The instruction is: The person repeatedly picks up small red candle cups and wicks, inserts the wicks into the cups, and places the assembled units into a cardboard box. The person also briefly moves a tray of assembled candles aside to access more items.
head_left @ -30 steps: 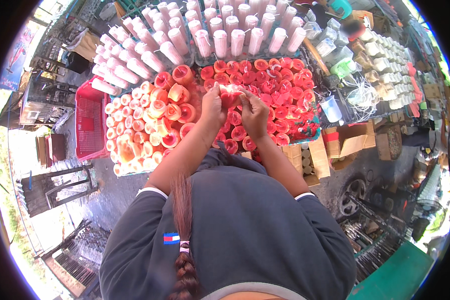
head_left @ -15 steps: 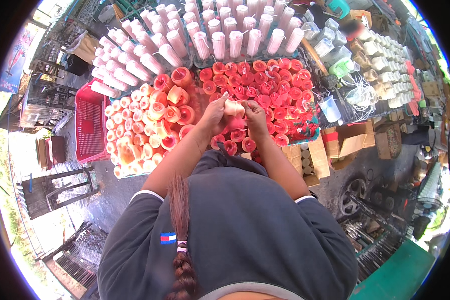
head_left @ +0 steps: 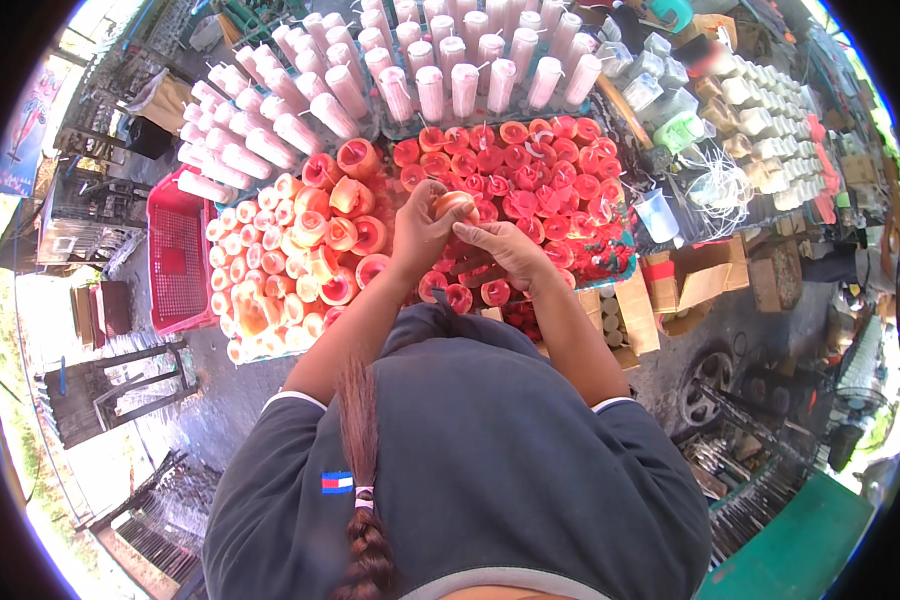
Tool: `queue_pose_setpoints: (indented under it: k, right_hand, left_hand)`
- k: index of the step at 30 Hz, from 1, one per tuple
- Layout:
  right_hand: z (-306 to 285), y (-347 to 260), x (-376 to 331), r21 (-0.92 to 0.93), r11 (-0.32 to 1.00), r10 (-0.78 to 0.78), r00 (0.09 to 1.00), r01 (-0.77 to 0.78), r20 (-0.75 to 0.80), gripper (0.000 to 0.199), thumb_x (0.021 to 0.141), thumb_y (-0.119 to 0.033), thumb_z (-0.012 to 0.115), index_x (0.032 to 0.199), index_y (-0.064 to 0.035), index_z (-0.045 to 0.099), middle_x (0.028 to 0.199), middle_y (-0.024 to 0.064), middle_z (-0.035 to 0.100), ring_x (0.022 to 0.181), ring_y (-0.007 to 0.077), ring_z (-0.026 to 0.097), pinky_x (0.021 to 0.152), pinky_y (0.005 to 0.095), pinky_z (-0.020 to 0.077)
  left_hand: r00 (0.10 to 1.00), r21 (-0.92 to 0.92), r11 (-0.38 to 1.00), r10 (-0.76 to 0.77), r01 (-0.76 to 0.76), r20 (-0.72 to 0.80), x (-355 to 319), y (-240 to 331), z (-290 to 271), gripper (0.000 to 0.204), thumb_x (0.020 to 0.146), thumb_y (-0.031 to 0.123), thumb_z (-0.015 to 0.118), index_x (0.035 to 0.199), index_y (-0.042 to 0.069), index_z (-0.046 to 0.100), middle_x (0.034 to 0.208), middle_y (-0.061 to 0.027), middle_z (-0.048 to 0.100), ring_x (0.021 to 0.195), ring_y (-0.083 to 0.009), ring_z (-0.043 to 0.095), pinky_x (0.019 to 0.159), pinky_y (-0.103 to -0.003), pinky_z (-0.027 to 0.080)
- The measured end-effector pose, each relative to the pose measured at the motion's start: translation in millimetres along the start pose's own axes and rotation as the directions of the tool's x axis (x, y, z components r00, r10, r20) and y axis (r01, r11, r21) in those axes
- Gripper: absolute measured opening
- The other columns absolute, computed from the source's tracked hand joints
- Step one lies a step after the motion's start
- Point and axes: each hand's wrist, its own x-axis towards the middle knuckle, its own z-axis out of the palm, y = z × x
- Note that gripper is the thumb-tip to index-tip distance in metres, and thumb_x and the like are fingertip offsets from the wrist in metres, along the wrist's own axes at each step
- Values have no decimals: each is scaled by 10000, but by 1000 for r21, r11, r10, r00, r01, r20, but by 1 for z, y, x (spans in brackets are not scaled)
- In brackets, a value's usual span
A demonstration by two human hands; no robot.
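Two bare hands meet over the middle of the bench, and between them sits one small orange candle [head_left: 454,205], a stubby rounded piece. The left hand [head_left: 418,232] has its fingers curled shut around the candle's lower body, thumb across the front, so it carries the weight; the right hand [head_left: 505,247] lies just at four o'clock of it, its fingertips bent in and touching the candle's near side, loosely closed with nothing of its own inside. The candle's pale rounded end faces up toward the camera and tips slightly toward twelve o'clock, so its long axis seems to run steeply upright; whether a wick shows at that end is too small to tell. Judging from the grip, the step in hand looks like checking or trimming a single candle lifted clear of the batch. The next move would likely call for a free slot on a tray and a straight, upright lowering so neighbours are not knocked. Below the hands and out to two o'clock spreads a tray of red candles [head_left: 530,170], at nine o'clock a cluster of orange and pink candles [head_left: 290,250], and at twelve o'clock stand rows of tall pale pink candles [head_left: 430,85].
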Motion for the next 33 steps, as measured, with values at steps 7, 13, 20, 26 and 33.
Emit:
queue_pose_setpoints:
  k: [7, 13, 20, 26, 33]
  right_hand:
    - [27, 34, 3, 125, 935, -335, 942, 333, -1, 320, 853, -179, 660, 1121, -27, 574, 1021, 29, 639, 904, 105, 616, 704, 260, 535]
    - [20, 29, 3, 172, 944, -289, 957, 283, 16, 339, 849, -210, 667, 1118, -28, 568, 1009, 34, 634, 847, 121, 625, 683, 266, 549]
    - [22, 19, -2, 371, 922, -112, 994, 111, -18, 296, 839, -309, 668, 965, -45, 619, 902, 60, 639, 742, 184, 645, 662, 323, 557]
    - [34, 13, -5, 347, 930, -107, 992, 123, -63, 264, 815, -295, 695, 884, -46, 643, 800, 62, 646, 686, 186, 638, 647, 308, 544]
    - [41, 23, -23, 240, 968, -96, 990, 69, 101, 291, 811, -292, 701, 912, -24, 653, 800, 62, 649, 697, 160, 632, 680, 306, 544]
  left_hand:
    - [980, -151, 988, -15, -16, -198, 17, -5, -2, 212, 840, 146, 681, 861, 29, 505, 739, -29, 595, 635, -70, 568, 565, -204, 473]
    - [968, -156, 987, -65, 27, -242, 16, 3, 0, 253, 832, 197, 700, 851, 42, 501, 745, -25, 597, 623, -60, 551, 559, -191, 451]
    - [988, -183, 979, 66, -91, -136, 17, 17, 1, 218, 839, 91, 671, 813, 47, 459, 653, -58, 587, 514, -113, 566, 471, -237, 450]
    - [936, -331, 944, -113, -5, -334, 24, 8, -10, 251, 835, 146, 679, 779, 46, 455, 613, -58, 563, 423, -128, 531, 397, -228, 430]
    - [869, -404, 912, -144, -68, -473, 61, -46, -114, 233, 812, 227, 708, 804, 88, 521, 669, -24, 572, 476, -125, 549, 401, -256, 465]
